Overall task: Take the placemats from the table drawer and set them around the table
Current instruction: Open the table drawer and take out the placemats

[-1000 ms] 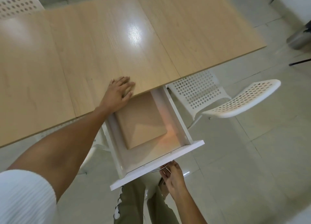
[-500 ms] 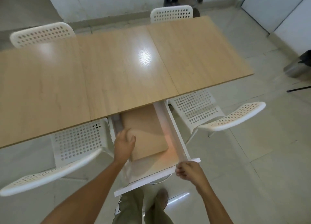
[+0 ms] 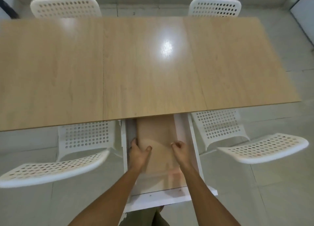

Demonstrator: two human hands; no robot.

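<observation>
In the open white drawer (image 3: 192,151) at 6 o'clock of the wooden worktop (image 3: 119,69), a stack of tan placemats (image 3: 158,135) lies flat, its far end hidden under the worktop's near edge. Left hand (image 3: 138,153) grips the stack's left near corner, thumb on top, fingers (image 3: 133,141) curled over the edge; right hand (image 3: 181,149) closes on the right side likewise, and the top mat bows upward between the two. How many mats are pinched cannot be told; motion blur softens the edges. Likely hazards: lifting before the stack clears the worktop's edge would catch the mats against its underside and bend or scatter them; an uneven pinch could take only the top mat and leave the rest behind. Perforated white chairs stand at 8 o'clock (image 3: 56,168) and 4 o'clock (image 3: 254,149) of the drawer, where a wide swing of the mats might strike a backrest.
</observation>
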